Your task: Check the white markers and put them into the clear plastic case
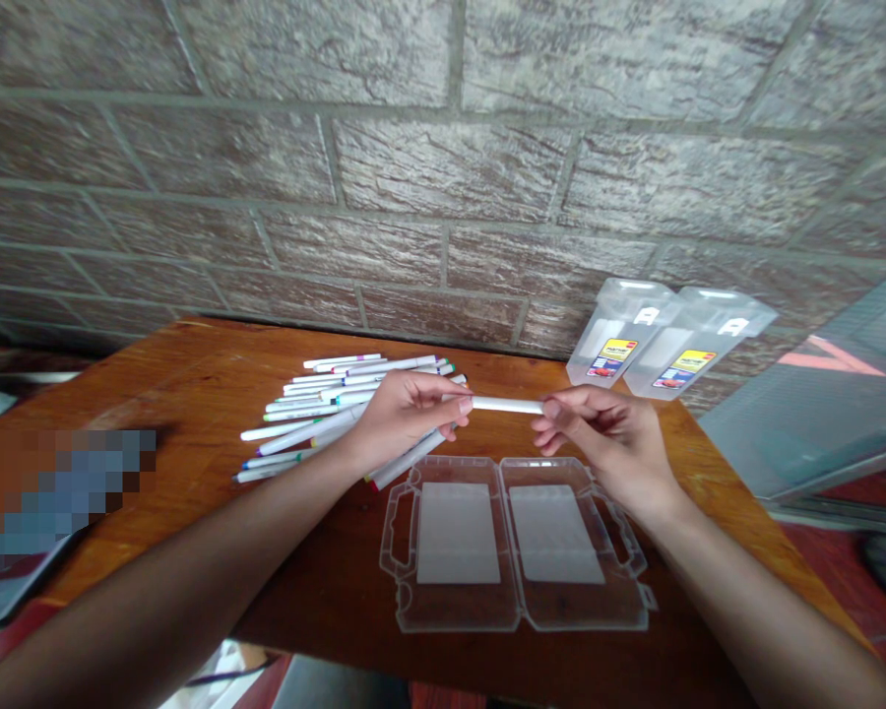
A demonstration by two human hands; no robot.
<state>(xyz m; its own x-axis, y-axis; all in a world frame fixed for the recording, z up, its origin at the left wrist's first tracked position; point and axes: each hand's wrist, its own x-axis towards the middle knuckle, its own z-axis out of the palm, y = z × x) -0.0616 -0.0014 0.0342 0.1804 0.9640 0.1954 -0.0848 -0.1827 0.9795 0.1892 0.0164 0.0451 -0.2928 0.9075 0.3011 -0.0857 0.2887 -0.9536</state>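
Note:
Between my two hands a white marker [508, 405] is held level above the table. My left hand [408, 414] pinches one end of it, and my right hand [606, 433] pinches the other; both ends are hidden by the fingers. Several white markers [302, 402] with coloured ends lie in a loose pile behind and left of my left hand. Below my hands a clear plastic case [518, 615] lies opened flat, with a white paper panel [458, 532] in each half.
Two clear plastic containers [654, 340] with yellow labels stand at the back right of the wooden table [184, 414], against the brick wall [384, 167]. A dark-edged object, partly blurred out, sits at the left edge. A glass panel [819, 414] is on the right.

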